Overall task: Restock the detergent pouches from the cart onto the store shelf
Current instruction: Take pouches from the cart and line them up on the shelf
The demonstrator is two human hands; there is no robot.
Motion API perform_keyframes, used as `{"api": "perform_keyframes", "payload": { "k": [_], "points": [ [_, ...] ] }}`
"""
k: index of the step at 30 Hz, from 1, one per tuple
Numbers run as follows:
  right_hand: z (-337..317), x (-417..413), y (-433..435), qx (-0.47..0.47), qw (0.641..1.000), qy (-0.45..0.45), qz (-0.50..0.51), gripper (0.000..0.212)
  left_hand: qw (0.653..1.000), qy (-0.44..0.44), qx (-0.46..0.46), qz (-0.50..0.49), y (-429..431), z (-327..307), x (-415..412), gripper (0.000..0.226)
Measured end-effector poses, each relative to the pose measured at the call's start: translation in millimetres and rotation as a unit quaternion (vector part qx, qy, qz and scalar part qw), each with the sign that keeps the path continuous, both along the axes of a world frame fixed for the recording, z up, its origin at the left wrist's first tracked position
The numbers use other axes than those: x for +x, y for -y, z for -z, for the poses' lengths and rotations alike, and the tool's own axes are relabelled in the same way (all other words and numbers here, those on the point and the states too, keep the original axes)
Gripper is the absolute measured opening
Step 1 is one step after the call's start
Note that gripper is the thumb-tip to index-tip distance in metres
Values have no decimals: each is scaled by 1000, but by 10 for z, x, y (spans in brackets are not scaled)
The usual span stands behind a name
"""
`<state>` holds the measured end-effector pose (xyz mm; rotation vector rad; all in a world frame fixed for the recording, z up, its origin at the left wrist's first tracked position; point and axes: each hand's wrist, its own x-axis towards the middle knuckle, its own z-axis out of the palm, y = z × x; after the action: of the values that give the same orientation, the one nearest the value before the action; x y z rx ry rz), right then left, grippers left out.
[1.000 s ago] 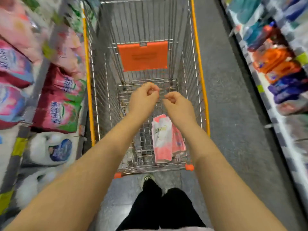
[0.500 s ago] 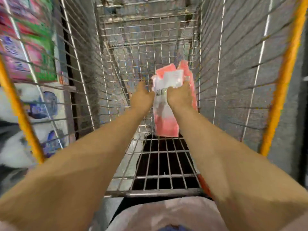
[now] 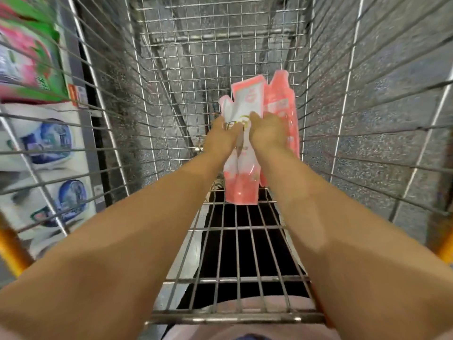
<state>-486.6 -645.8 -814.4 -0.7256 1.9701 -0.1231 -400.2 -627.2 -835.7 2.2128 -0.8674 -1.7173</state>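
Observation:
Two pink and white detergent pouches lie deep in the wire cart (image 3: 186, 77), near its right wall. The front pouch (image 3: 241, 185) has a white upper part; the second pouch (image 3: 282, 99) sits behind it to the right. My left hand (image 3: 221, 137) grips the front pouch's left side. On the right side, my right hand (image 3: 268, 131) grips the pouches, fingers curled over them. Both arms reach down into the cart.
The store shelf (image 3: 84, 104) stands left of the cart, holding pink and green bags (image 3: 27, 57) above and white packs with blue labels (image 3: 51, 143) below. Grey floor shows through the cart's mesh. Orange rim pieces (image 3: 12, 249) frame the cart's near corners.
A second ago both hands were curled above the cart. They went down into it, the view leaned in, and now both hold the pouches.

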Motion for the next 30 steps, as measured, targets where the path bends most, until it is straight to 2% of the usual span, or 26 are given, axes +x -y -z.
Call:
{"api": "perform_keyframes", "payload": {
  "k": [5,10,15,17,22,26,30],
  "points": [
    [-211,161,-77,-14,999,22,46,37,1000,-8,5,14,19,-120,105,48],
    [-464,209,-149,-52,995,39,82,39,999,4,-43,22,-25,-397,171,43],
    [-957,229,-197,-160,978,81,107,26,996,-40,-80,-16,-15,-908,186,75],
    [-1259,243,-195,-223,963,99,117,26,991,-65,-112,-33,-1,-1171,200,78],
    [-2275,226,-138,-344,923,143,98,23,974,-94,-205,-16,-30,-1945,361,55],
    [-3156,198,-181,-456,868,183,77,32,950,-82,-300,-13,18,-2712,558,55],
    [-3911,143,-257,-529,815,229,59,26,911,-90,-403,8,-2,-3570,645,87]
  ]
}}
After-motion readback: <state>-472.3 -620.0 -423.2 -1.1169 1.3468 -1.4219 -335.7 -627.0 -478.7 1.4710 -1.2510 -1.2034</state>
